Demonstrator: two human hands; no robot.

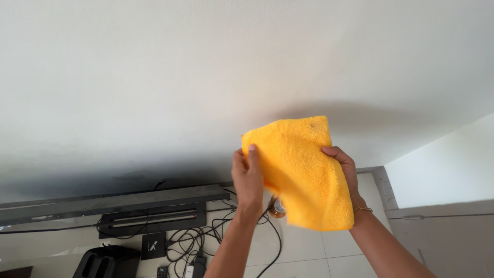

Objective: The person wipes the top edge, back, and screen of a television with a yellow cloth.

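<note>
**Yellow cloth held up in both hands before a white wall**

While both arms reach up in front of the white wall (154, 77), the yellow terry cloth (301, 175) hangs between the two hands, held in the air and touching no surface. The left hand (248, 177) pinches the cloth's left edge, thumb laid over the front and fingers curled behind. The right hand (343, 167) grips the right edge, its thumb on the front of the fabric and its other fingers hidden behind it. A thin bracelet (363, 209) sits on the right wrist.

Below, a low dark shelf (118, 202) runs along the wall, and a tangle of black cables (206, 239) lies on the pale tiled floor (309, 257) beside small black devices (153, 245). A small round brownish object shows just under the cloth; I cannot tell what it is.

Both grips are light and sit only at the edges, so a slackened pinch could let the cloth drop onto the cables. Its loose lower corner might also snag or knock that small object.
</note>
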